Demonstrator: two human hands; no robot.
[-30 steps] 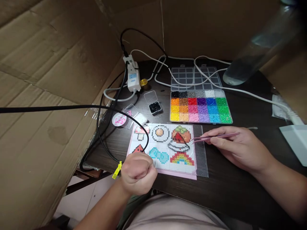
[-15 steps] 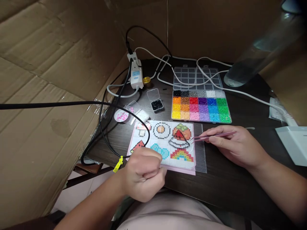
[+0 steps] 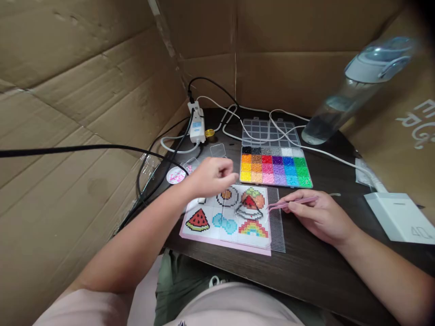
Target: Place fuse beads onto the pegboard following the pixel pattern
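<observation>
The right hand [image 3: 321, 217] pinches slim pink tweezers [image 3: 292, 202] mid-shaft at the pegboard [image 3: 227, 213] edge on the worktop — light, springy, best held there — while the left hand [image 3: 210, 176], loosely curled and empty, hovers above.

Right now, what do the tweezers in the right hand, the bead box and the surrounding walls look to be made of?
Tweezers: pink, slim, matte; painted metal or plastic, unclear. Bead box: clear hard plastic, see-through lid and dividers. Walls: brown corrugated cardboard, creased, with fold lines.
</observation>
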